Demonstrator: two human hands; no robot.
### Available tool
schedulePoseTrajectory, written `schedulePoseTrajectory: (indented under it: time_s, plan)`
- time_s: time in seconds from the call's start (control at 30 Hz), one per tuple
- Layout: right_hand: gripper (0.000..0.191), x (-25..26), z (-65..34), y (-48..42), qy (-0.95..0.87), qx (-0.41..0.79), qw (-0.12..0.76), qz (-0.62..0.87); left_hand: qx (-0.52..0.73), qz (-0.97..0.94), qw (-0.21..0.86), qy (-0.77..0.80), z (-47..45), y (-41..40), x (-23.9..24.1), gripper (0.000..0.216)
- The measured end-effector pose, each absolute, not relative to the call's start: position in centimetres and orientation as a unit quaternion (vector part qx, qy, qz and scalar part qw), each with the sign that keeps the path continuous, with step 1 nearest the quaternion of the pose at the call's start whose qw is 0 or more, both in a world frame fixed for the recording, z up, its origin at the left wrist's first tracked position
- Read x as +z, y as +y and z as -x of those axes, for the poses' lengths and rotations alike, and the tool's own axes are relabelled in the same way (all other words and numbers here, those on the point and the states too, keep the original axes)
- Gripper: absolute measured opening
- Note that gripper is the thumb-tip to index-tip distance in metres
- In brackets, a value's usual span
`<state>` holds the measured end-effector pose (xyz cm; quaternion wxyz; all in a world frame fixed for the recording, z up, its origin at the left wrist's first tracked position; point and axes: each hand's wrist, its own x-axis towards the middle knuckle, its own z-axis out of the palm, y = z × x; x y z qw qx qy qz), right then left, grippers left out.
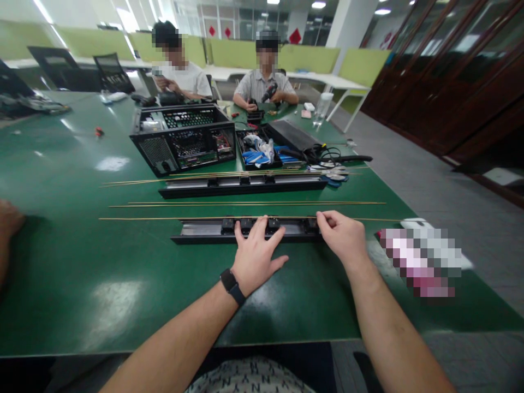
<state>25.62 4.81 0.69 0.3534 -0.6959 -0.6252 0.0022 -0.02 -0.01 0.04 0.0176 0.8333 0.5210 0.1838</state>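
A black metal channel (200,239) lies lengthwise in front of me, with several small black blocks (227,225) seated in it. My left hand (256,256), a dark watch on its wrist, rests over the blocks with its fingers spread and fingertips touching them. Along the channel's far side runs a thin brass-coloured rod (139,219). At the channel's right end my right hand (346,237) pinches this rod between thumb and forefinger, beside the rightmost block (311,224). The fingers hide part of the rod there.
Beyond lie loose rods (180,206) and a second channel (245,190) with blocks. Farther back stand an open computer case (184,144) and a tray with gloves (260,150). A white object (454,245) is at right. Two people sit opposite; another hand (10,218) shows at left.
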Motion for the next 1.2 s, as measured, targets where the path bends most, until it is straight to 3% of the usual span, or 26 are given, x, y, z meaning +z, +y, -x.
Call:
schedulePoseTrajectory:
  time_s: [0.63, 1.2]
  plan:
    - [0.039, 0.75, -25.89, 4.93, -0.639, -0.014, 0.301, 0.708, 0.188, -0.834, 0.018, 0.519, 0.03, 0.00, 0.00, 0.063]
    - [0.039, 0.93, -25.61, 4.78, -0.619, 0.015, 0.339, 0.708, 0.179, -0.834, 0.020, 0.522, 0.05, -0.01, 0.14, 0.065]
